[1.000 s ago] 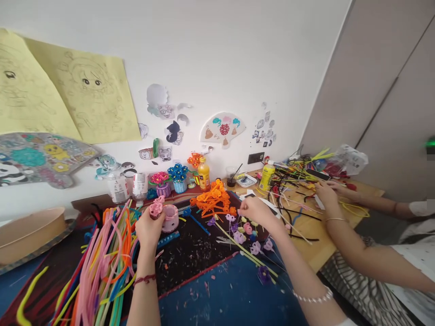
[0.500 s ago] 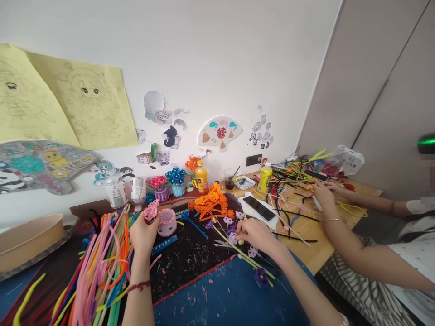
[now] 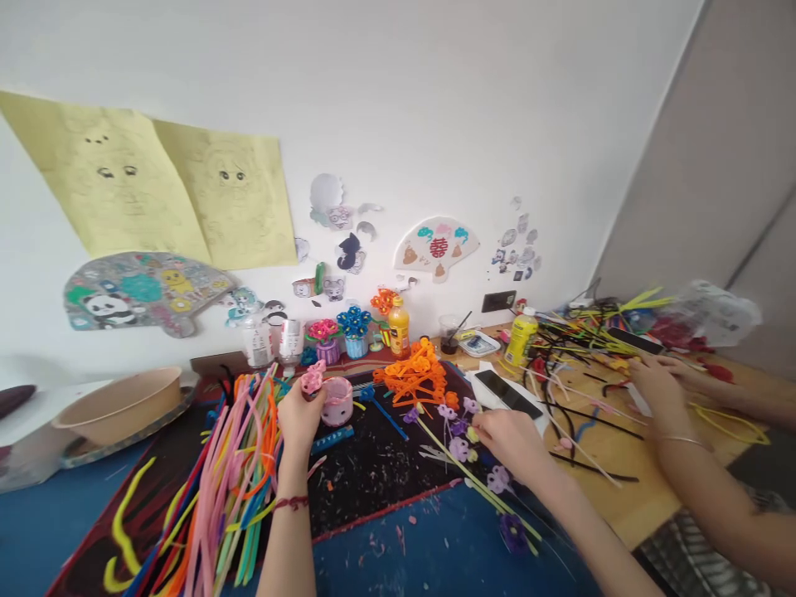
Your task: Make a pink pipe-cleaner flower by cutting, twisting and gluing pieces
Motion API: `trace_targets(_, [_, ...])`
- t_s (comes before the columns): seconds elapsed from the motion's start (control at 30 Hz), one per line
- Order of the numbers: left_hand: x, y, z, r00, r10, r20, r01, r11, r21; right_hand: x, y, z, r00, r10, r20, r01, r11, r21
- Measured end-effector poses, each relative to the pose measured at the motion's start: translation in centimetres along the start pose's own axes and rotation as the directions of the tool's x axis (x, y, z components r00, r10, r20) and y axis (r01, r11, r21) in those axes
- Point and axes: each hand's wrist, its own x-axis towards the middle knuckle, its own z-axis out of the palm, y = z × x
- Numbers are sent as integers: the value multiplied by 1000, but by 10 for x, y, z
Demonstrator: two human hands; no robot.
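Observation:
My left hand [image 3: 299, 423] is closed around pink pipe-cleaner flowers [image 3: 313, 376], holding them up beside a pink pipe-cleaner pot [image 3: 337, 406]. My right hand [image 3: 513, 444] has its fingers pinched together over a group of small flowers on the right side of the dark mat. Whatever lies between those fingertips is too small to tell. Close by are lilac flowers [image 3: 458, 449], a pale yellow bud [image 3: 473, 434] and a dark purple flower [image 3: 513, 532] on long green stems [image 3: 457, 461]. Scissors [image 3: 437, 453] lie left of the stems.
Loose pipe cleaners [image 3: 215, 497] heap at the left, near a tan basket [image 3: 118, 406]. Orange pipe-cleaner pieces [image 3: 414, 377] lie behind the mat. Bottles [image 3: 399, 330] and flower pots [image 3: 356, 342] line the wall. A phone [image 3: 508, 393] and a co-worker's hands [image 3: 662, 381] are at right.
My right hand has come down from the air onto the small flowers, its fingers staying pinched. My left hand keeps the pink flowers beside the pot. The view has turned left.

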Motion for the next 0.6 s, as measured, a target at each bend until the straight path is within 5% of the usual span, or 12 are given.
trace_targets(0.1, [-3, 1, -1, 999, -9, 36, 7, 999, 32, -2, 4, 2, 999, -13, -45, 14, 1000, 22])
trace_targets(0.2, [-5, 3, -3, 997, -18, 78, 14, 998, 55, -4, 8, 7, 989, 69, -128, -36, 968, 246])
trace_targets(0.4, [-6, 8, -6, 991, -41, 127, 29, 995, 92, -1, 3, -10, 900, 358, -250, -100, 725, 681])
trace_targets(0.47, [-6, 9, -7, 989, -44, 141, 31, 995, 94, 9, -13, -26, 894, 317, -316, -1, 708, 706])
trace_targets(0.53, [-6, 9, -8, 987, -35, 154, 23, 996, 84, 25, -36, -42, 905, 162, -394, 120, 791, 600])
trace_targets(0.6, [-5, 8, -11, 986, -13, 169, 3, 998, 61, 47, -64, -53, 876, -97, -472, 238, 939, 249])
